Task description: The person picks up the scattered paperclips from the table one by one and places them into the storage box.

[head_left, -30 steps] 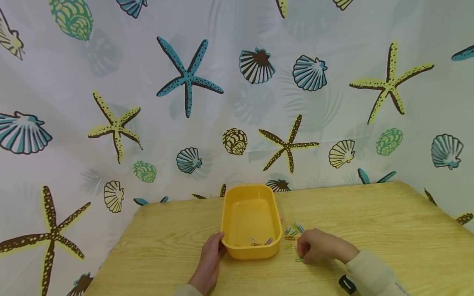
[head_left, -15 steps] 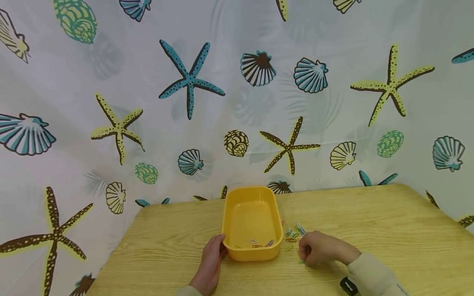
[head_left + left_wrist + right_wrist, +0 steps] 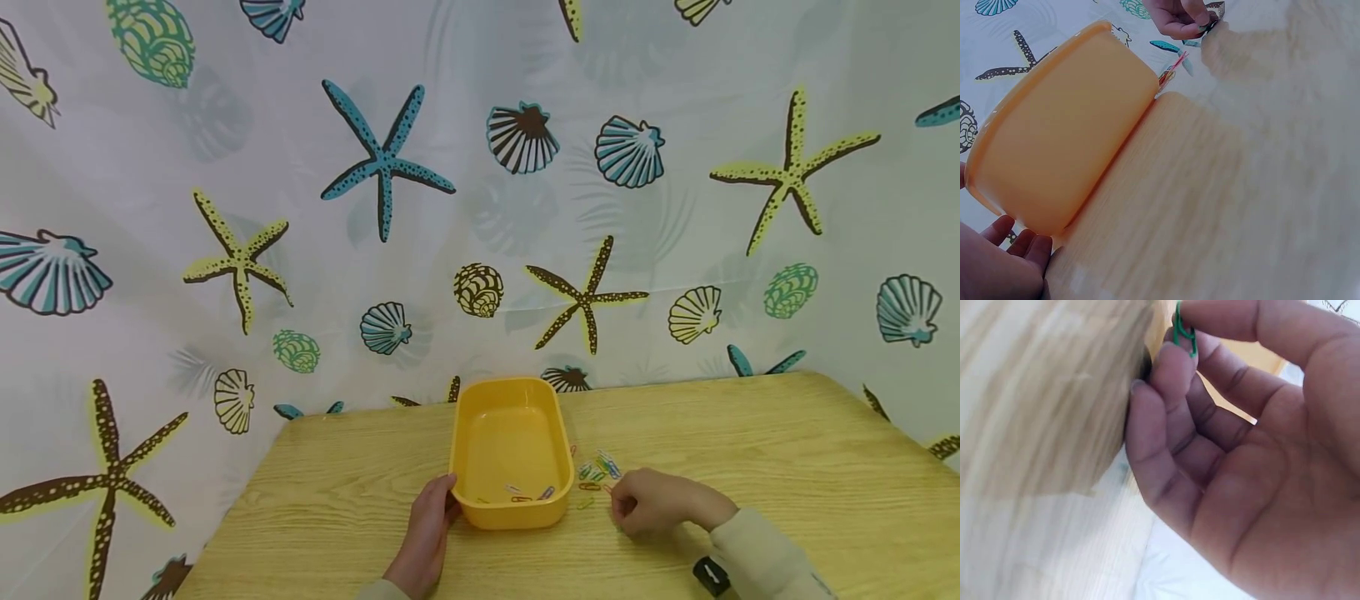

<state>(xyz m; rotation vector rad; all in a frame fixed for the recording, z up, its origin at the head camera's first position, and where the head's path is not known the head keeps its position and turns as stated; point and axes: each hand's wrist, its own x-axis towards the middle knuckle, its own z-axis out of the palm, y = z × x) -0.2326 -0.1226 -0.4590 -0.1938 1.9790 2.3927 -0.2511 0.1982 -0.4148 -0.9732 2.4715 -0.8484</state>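
While the left hand (image 3: pixel 424 529) grips the yellow plastic bin (image 3: pixel 513 517) to its right, the right hand (image 3: pixel 654 502) pinches 1 green paper clip (image 3: pixel 1178 326); a slack pinch could drop it near loose paper clips (image 3: pixel 597 472).

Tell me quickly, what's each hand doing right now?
Left hand: holding the yellow rectangular plastic tray at its near left corner.
Right hand: closed, pinching a small green wire paper clip.

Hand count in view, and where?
2. Left hand: gripping the yellow tray at its near-left corner. Right hand: right of the tray, pinching a green paper clip. No others show.
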